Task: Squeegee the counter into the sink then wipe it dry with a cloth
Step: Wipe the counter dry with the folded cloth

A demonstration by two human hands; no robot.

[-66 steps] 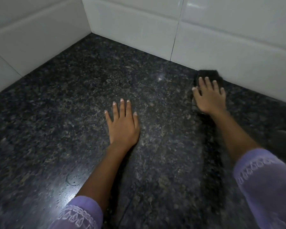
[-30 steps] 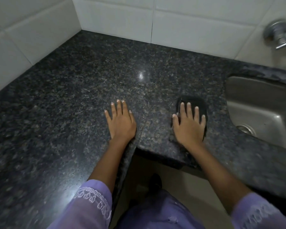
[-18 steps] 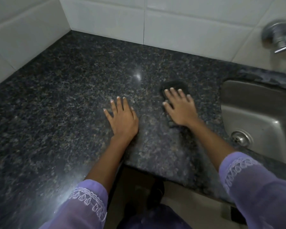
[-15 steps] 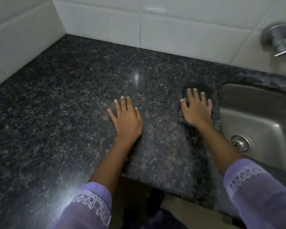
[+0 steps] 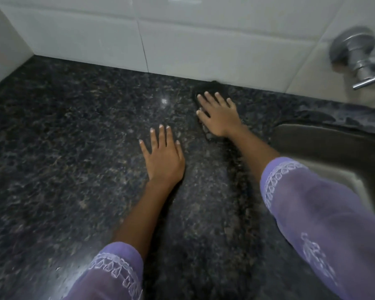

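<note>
My right hand (image 5: 220, 114) presses flat on a dark cloth (image 5: 212, 87) at the back of the speckled black granite counter (image 5: 74, 148), close to the white tiled wall. Only the cloth's far edge shows beyond my fingertips. My left hand (image 5: 162, 158) lies flat on the counter with fingers spread, nearer to me and to the left of the cloth, holding nothing. The steel sink (image 5: 325, 152) is sunk into the counter at the right, partly hidden by my right sleeve. No squeegee is in view.
White wall tiles (image 5: 204, 46) bound the counter at the back and at the left corner. A chrome tap fitting (image 5: 355, 55) sticks out of the wall above the sink at the upper right.
My right hand has slid the cloth away from the sink's edge, back and left to the wall. My left hand has stayed flat in about the same place.
</note>
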